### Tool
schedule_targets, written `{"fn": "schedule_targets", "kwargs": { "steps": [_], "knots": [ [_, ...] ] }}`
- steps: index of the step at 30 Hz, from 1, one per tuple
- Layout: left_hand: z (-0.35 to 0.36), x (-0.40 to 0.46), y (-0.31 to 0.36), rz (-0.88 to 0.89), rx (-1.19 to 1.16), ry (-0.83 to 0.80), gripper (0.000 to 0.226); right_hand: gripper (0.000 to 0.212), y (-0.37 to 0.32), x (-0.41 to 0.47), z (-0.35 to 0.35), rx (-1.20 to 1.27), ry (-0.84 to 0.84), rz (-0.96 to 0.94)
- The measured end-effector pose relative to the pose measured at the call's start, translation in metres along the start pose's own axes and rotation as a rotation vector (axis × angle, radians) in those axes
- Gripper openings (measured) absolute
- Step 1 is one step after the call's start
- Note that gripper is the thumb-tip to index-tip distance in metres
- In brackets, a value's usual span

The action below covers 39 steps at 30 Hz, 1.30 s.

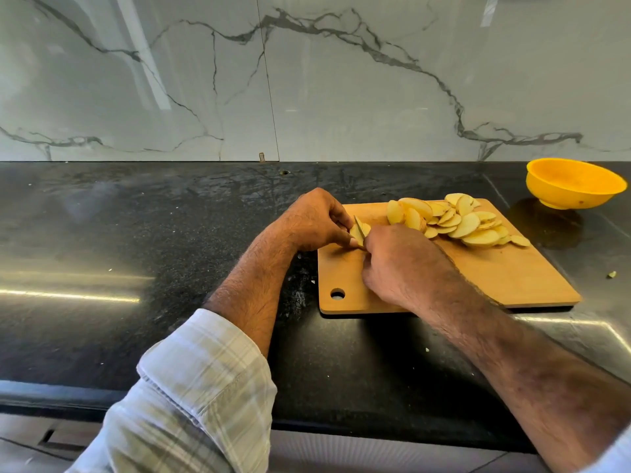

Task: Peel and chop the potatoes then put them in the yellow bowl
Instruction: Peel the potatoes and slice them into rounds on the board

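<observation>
Head view shows the left hand (316,220) pinching the last small potato piece (360,231) at the near-left part of the cutting board (495,278), fingers curled tight around it. The right hand (396,264) has its fingers wrapped on a knife (358,224), whose blade stands in the piece. A heap of potato slices (457,220) lies at the board's far side; the yellow bowl (573,184) sits apart on the dark tabletop (136,233), holding nothing visible. Such a stub is likely firm but wet and slippery, so it should be held low by its sides, fingertips tucked back from the blade. The slices look light and brittle; scooping them together seems safest.
</observation>
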<state>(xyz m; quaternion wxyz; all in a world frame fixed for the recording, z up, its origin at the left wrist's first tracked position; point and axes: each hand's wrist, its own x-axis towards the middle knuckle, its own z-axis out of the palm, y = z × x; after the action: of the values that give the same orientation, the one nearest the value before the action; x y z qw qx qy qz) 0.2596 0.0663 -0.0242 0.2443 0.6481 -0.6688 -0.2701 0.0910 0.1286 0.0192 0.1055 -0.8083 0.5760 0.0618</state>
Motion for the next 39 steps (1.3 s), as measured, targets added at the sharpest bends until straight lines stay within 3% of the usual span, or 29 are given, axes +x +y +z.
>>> {"fn": "schedule_targets", "kwargs": {
  "steps": [5, 17, 24, 31, 39],
  "knots": [
    [-0.002, 0.002, 0.001, -0.034, -0.013, -0.012, 0.024, 0.037, 0.007, -0.008, 0.021, 0.008, 0.079, -0.006],
    [-0.002, 0.001, 0.001, -0.011, -0.005, 0.01, 0.016, 0.066, -0.018, 0.012, -0.002, -0.108, -0.169, 0.036],
    [-0.003, -0.003, 0.001, 0.009, 0.014, 0.008, 0.013, 0.035, 0.001, 0.005, 0.011, 0.062, 0.091, -0.002],
    [-0.004, -0.002, 0.002, -0.004, 0.042, -0.014, 0.012, 0.027, 0.004, 0.005, 0.033, -0.036, 0.179, -0.055],
    [-0.003, -0.001, 0.001, -0.019, 0.042, -0.009, 0.007, 0.032, -0.002, 0.027, 0.022, -0.077, 0.034, -0.025]
  ]
}}
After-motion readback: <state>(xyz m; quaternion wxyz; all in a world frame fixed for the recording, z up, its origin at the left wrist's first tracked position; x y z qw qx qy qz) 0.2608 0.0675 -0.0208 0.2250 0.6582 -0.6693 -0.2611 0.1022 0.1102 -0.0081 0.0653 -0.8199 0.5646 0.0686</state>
